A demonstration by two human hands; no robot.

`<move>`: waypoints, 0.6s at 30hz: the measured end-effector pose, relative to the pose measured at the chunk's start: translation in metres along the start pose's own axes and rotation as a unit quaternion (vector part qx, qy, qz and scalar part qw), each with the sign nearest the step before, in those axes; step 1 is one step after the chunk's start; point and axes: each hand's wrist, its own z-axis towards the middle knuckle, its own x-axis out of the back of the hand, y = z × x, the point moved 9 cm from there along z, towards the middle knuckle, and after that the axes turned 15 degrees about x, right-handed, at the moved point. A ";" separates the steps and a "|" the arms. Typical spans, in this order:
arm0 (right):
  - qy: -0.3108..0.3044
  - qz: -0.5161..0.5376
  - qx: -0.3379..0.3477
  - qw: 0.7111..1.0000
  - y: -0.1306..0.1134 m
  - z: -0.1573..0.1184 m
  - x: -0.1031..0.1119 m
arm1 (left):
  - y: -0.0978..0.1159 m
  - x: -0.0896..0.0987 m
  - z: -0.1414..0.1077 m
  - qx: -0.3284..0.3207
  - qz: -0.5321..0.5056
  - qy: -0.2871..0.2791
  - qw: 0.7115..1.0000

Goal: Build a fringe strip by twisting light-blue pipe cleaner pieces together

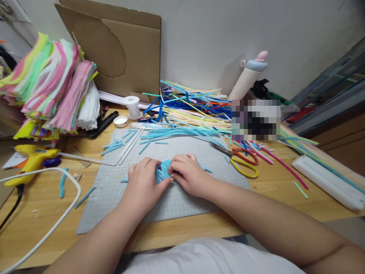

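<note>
A bundle of light-blue fuzzy stems (162,173) lies low over the grey cutting mat (114,198), between my two hands. From its left side, my left hand (145,179) closes on it, thumb along the near edge. My right hand (186,173) grips its right side with bent fingers. Both palms hide parts of the bundle. Short blue pieces (115,145) are scattered at the mat's upper left, and long blue stems (182,132) lie across its far edge. Scissors (242,158) with red and yellow handles rest right of my right hand.
A yellow glue gun (35,158) and a white cable (67,213) are at the left. Behind are bunched coloured stems (57,83), a cardboard sheet (139,53), a white spool (132,107) and a bottle (245,82). A white power strip (327,182) lies right.
</note>
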 end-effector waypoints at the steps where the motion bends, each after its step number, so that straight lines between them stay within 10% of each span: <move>1: 0.002 -0.001 -0.003 1.000 0.000 0.000 0.000 | 0.000 -0.001 -0.001 -0.001 -0.001 0.000 1.000; 18: 0.009 -0.015 -0.021 1.000 0.001 0.000 0.001 | 0.000 0.009 -0.003 -0.008 -0.017 0.008 1.000</move>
